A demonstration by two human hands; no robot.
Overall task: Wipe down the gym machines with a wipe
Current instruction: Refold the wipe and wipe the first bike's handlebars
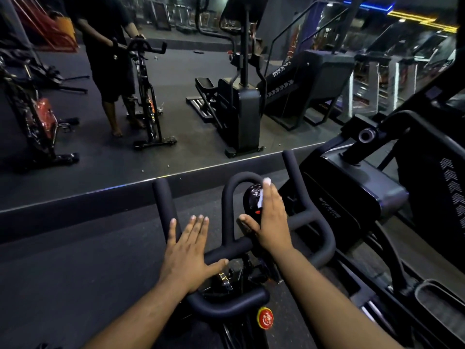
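- While the right hand [270,217] lies flat, fingers straight, it presses a white wipe [263,195] onto the spin bike's glossy black console [253,200]; the wipe shows only at the fingertips and along the index-finger edge, the rest hidden under the palm.
- Left hand [187,248]: open, fingers spread and straight, resting on the left part of the handlebar [226,248], thumb lying along the crossbar; it holds nothing.
- Handlebar loop: curves round the console, just beyond the right fingertips.
- Resistance knob [265,318], red and yellow: below both wrists, near the person, untouched.
- Stair climber [352,197]: to the right of the right hand, close beside the bike.
- Mirror [151,96]: ahead of both hands, reflecting the bike and the standing person.
- Step in hand, as judged: wiping the console; handlebar grips and neighbouring machines appear yet to be done.
- Risk, slipping wipe: held by flat pressure alone, it could bunch or slide out from under the palm on the smooth domed console and drop to the floor.
- Risk, missed areas: so little wipe is exposed that bare skin may do some of the rubbing.
- Risk, console: heavy pressing could trigger the red button near the thumb.
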